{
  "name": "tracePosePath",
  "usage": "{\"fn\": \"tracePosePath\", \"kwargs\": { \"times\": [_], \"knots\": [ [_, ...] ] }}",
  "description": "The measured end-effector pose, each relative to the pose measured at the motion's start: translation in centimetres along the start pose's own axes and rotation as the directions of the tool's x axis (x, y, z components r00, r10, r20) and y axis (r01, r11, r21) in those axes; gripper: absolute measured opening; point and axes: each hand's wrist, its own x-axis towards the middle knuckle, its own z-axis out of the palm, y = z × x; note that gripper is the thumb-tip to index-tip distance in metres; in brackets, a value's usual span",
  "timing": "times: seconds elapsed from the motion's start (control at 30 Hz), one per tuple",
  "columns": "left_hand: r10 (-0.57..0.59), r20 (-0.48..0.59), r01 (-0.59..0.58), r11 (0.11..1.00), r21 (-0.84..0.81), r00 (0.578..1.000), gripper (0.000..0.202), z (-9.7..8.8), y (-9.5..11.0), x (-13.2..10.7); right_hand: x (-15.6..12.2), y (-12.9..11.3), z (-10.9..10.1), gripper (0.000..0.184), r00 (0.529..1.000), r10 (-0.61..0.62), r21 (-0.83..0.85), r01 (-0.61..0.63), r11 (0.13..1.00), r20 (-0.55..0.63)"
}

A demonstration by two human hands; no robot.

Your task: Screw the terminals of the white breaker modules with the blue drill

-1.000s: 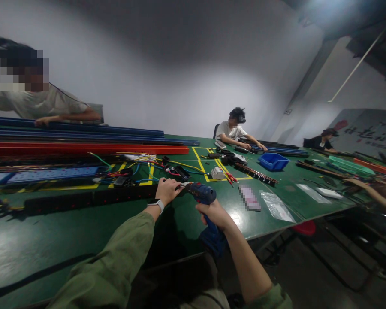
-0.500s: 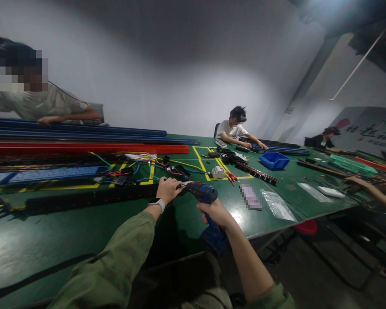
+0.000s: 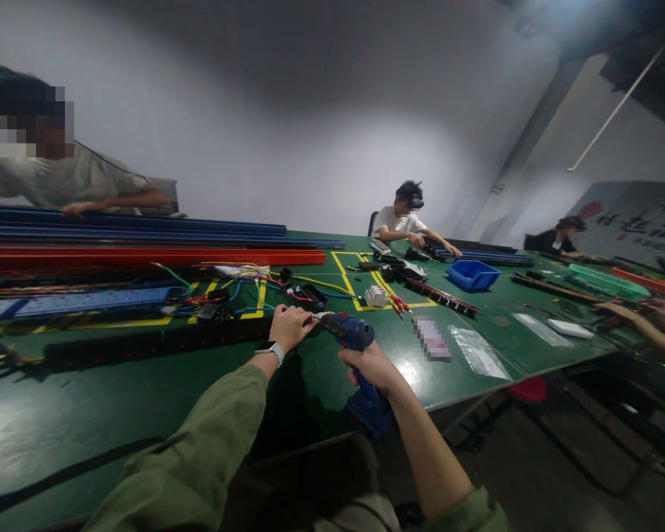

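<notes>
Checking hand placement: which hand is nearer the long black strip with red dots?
Left. The left hand is at the right end of the black strip; the right hand is farther right and closer to the wearer, gripping the blue drill.

A long black bar (image 3: pixel 105 347) dotted with red lies lengthwise on a green table (image 3: pixel 149 391). A dark blue power drill (image 3: pixel 353 332), held with its handle slanting downward, points its nose toward the bar's right end.
</notes>
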Motion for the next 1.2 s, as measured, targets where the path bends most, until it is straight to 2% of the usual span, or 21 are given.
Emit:
{"fn": "tracePosePath", "kwargs": {
  "times": [1.2],
  "knots": [
    [0.002, -0.002, -0.002, 1.0, -0.008, 1.0, 0.035, 0.02, 0.05, -0.02, 0.13, 0.29, -0.05, 0.024, 1.0, -0.008, -0.005, 0.008, 1.0, -0.005]
  ]
}}
